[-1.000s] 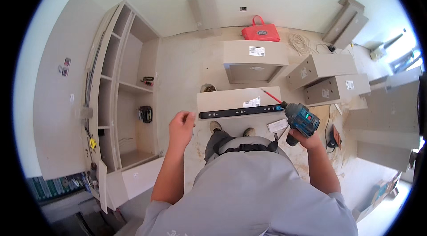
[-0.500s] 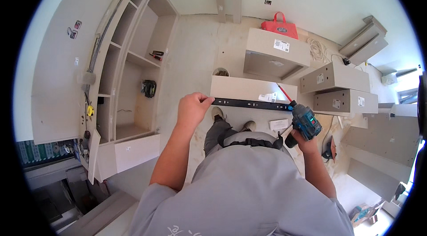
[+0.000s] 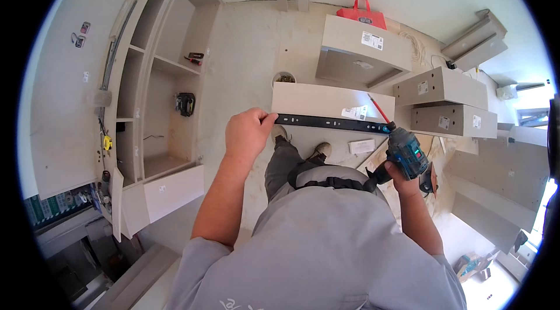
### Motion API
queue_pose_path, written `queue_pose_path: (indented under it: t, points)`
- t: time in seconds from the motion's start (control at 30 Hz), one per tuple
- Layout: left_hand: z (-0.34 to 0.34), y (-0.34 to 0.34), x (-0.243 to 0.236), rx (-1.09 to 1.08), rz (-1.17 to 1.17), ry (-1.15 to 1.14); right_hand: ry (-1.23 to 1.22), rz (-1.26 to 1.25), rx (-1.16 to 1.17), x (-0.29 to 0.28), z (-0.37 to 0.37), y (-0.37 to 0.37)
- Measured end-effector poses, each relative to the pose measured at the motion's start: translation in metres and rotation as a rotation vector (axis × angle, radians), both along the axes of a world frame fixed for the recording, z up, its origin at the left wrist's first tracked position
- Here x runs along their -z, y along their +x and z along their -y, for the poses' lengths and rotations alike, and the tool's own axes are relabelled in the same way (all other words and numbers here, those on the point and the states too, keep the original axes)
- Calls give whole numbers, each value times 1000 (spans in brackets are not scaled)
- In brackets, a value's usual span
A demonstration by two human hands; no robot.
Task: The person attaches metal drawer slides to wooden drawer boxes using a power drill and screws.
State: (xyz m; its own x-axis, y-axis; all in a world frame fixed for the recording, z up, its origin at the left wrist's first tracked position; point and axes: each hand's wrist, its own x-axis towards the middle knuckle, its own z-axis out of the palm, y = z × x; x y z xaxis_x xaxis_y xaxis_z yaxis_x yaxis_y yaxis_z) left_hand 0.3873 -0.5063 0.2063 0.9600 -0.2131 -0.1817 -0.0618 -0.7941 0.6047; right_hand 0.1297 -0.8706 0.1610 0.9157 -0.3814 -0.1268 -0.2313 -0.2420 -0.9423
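My left hand [image 3: 249, 128] pinches the left end of a black slotted drawer slide [image 3: 326, 122] between thumb and fingers. The slide lies along the near edge of a pale beige board or box side [image 3: 318, 98], which bears a white label. My right hand [image 3: 402, 181] is wrapped round the grip of a blue-black cordless drill [image 3: 406, 152]. From its nose a long red-shafted bit [image 3: 380, 109] points up and left, over the board's right end. The drill's nose overlaps the slide's right end in view; whether they touch I cannot tell.
An open beige cabinet box [image 3: 364, 68] stands beyond the board, with a red bag [image 3: 361, 17] behind it. More boxes [image 3: 440, 87] are at right. A tall cabinet carcass [image 3: 175, 76] on the left holds a dark power tool [image 3: 185, 104]. A small bucket [image 3: 284, 77] stands near the board.
The whole view has shifted, so the room sits higher in the picture. Both hands keep their holds on the slide and the drill, whose body appears slightly farther right.
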Motion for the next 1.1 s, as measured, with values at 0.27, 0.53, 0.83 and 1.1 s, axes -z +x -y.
queue_pose_path:
  t: [0.27, 0.53, 0.83, 1.1]
  points:
    - [-3, 2, 5, -7, -47, -60, 141, 65, 64, -1, -8, 1]
    - [-1, 2, 1, -31, -98, -79, 264, 110, 15, 19, 1, -6]
    - [-3, 1, 5, -32, -78, -110, 227, 126, 42, 5, -8, 2]
    - [-4, 2, 7, -36, -83, -123, 226, -9, 35, 15, 3, -7]
